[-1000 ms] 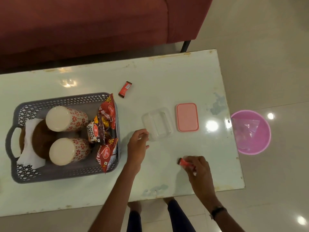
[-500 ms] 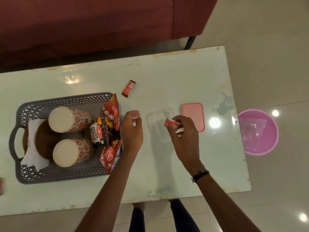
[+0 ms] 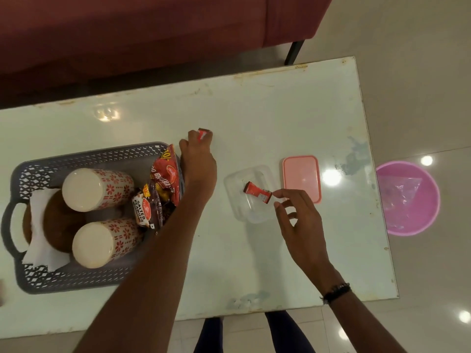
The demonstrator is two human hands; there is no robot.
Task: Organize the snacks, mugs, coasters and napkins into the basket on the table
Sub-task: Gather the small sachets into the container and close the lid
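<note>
Left hand (image 3: pixel 197 161) reached forward, pinching candy (image 3: pixel 203 133)

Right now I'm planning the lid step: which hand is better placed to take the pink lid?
Right hand: open, beside the pink lid. Left hand pinches a candy farther off.

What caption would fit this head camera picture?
Left hand picks a small red candy off the table; right hand drops another into the clear box.
</note>
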